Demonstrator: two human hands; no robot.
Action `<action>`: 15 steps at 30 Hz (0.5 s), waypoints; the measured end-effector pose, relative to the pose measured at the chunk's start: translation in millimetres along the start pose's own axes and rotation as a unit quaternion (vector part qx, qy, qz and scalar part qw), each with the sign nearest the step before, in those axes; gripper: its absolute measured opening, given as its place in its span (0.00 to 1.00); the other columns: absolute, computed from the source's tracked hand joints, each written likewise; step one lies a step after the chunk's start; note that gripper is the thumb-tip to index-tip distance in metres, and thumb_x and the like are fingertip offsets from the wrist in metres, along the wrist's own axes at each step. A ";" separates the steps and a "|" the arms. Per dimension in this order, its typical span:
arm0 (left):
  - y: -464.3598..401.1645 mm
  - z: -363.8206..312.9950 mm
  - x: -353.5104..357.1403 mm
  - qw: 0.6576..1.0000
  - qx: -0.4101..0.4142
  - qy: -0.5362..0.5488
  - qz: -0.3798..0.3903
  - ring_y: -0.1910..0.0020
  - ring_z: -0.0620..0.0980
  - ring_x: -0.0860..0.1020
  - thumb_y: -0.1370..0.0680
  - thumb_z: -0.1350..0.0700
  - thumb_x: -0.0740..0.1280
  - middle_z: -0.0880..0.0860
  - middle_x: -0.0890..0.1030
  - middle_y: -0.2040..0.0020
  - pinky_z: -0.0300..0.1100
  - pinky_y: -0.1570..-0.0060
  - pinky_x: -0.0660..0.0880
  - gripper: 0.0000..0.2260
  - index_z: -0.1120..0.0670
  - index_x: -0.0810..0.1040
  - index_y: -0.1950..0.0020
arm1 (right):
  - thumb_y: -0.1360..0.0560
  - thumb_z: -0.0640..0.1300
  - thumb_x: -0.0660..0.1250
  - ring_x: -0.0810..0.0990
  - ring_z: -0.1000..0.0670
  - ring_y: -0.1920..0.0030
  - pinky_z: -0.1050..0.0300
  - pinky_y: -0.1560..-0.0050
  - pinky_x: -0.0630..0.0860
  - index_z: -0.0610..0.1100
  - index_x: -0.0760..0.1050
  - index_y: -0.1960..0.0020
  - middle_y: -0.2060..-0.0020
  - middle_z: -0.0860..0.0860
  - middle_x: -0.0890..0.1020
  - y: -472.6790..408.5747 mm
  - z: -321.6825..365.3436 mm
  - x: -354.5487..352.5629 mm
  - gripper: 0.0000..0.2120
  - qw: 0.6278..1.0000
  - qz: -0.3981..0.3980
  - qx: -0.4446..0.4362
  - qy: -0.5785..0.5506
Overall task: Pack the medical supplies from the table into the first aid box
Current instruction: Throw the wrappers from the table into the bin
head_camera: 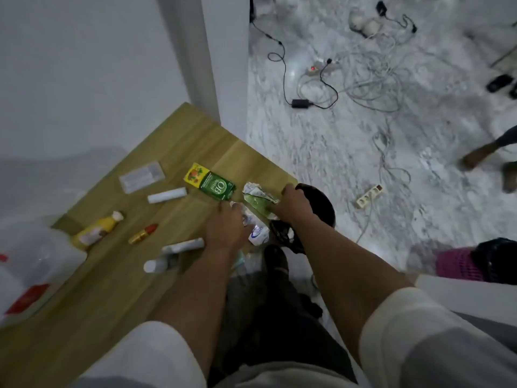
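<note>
I stand over the wooden table (117, 278) with both arms stretched toward its far right corner. My left hand (223, 229) lies palm down on a small heap of white sachets (258, 235) at the table's right edge, fingers spread loosely over them; whether any are actually pinched I cannot tell, since the hand hides its own underside. My right hand (293, 204) rests just beyond the heap, at the corner of the table, curled down onto a crumpled green and white packet (258, 198); the fingertips are out of sight, so the hold itself is unclear.

Taking the green OB Herbal box (211, 185) as the mark: it lies flat, just left of the crumpled packet and touching neither hand. Left of the box lies a white tube (167, 195), and farther left a clear flat blister pack (141, 176). Nearer me than the box sit a red and gold stick (143, 233), a yellow bottle (96, 229) with a pale cap on its side, a grey-white tube (183, 245) running under my left wrist, and a small clear bottle with a white cap (159, 265).

Far left of the box, at the table's left edge, stands a translucent plastic box with red marks (30, 273), blurred.
</note>
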State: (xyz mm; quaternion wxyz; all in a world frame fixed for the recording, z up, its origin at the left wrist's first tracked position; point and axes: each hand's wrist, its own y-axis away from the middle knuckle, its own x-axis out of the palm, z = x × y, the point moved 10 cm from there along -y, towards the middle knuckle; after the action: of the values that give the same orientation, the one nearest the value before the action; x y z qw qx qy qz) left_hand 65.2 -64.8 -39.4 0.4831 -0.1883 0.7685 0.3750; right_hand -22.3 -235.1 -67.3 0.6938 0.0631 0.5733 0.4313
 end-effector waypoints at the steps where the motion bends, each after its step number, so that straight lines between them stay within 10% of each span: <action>1: -1.6 3.2 2.9 0.999 -0.020 -0.025 0.002 0.38 0.59 0.75 0.23 0.37 0.67 0.56 0.74 0.36 0.51 0.47 0.74 0.26 0.50 0.74 0.31 | 0.29 0.60 0.74 0.79 0.36 0.44 0.47 0.52 0.77 0.40 0.66 0.33 0.39 0.39 0.75 -1.3 -2.1 4.2 0.36 1.000 -0.004 0.015 -0.025; 15: -12.2 6.3 10.9 0.999 -0.040 -0.029 -0.015 0.39 0.62 0.73 0.25 0.44 0.74 0.59 0.74 0.37 0.54 0.49 0.75 0.21 0.51 0.76 0.36 | 0.32 0.44 0.78 0.84 0.41 0.51 0.46 0.52 0.82 0.43 0.81 0.45 0.53 0.44 0.84 8.0 -29.0 -0.7 0.17 0.983 -0.022 0.048 -0.176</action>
State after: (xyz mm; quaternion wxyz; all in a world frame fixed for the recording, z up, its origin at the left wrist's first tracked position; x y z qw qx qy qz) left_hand 71.9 -67.1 -55.5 0.5027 -0.2084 0.7357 0.4033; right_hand -51.2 -242.4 -71.9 0.7893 0.1586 0.4634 0.3702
